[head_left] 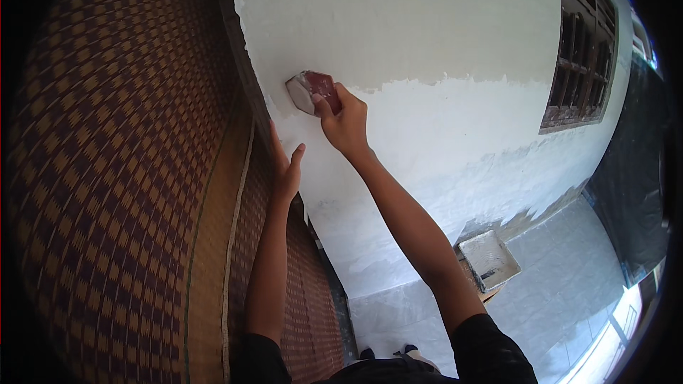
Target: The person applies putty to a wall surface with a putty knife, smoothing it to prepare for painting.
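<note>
Block (310, 91) sits at the painted wall (434, 142), near its left edge; held by its side, presumably to keep the far face free for the surface. Left hand (286, 171) lies along that edge, probably for balance; firm contact cannot be confirmed. Tray (504, 259) stands low by the wall foot, likely clear of both arms. Grip: right hand (346, 121) clamped on 1 block, thumb on near face; left thumb and fingers apart, holding 0 items.
</note>
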A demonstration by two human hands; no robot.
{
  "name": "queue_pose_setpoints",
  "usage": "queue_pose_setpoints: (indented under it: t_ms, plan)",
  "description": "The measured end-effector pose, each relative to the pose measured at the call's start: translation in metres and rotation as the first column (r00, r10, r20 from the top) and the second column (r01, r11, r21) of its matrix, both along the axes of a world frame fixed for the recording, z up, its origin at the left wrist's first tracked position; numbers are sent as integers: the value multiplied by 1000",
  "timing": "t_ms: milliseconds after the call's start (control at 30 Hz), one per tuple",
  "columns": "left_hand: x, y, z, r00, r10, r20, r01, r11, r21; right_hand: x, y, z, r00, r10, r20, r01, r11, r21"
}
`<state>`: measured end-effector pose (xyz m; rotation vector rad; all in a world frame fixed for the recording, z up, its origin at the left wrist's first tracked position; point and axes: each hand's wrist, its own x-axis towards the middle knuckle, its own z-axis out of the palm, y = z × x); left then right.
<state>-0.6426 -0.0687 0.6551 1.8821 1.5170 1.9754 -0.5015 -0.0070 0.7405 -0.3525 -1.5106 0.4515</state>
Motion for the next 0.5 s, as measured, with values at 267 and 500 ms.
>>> queue_pose_setpoints:
  t_ms: [267, 500]
  plan:
    - [2, -3, -7, 990, 124, -68, -123, 992, 16, 31, 37, 16, 988, -131, -79, 113, 974, -199]
    - [42, 13, -18, 976, 197, -96, -190, 978, 82, 156, 86, -10, 929, -160, -335, 32, 934, -357]
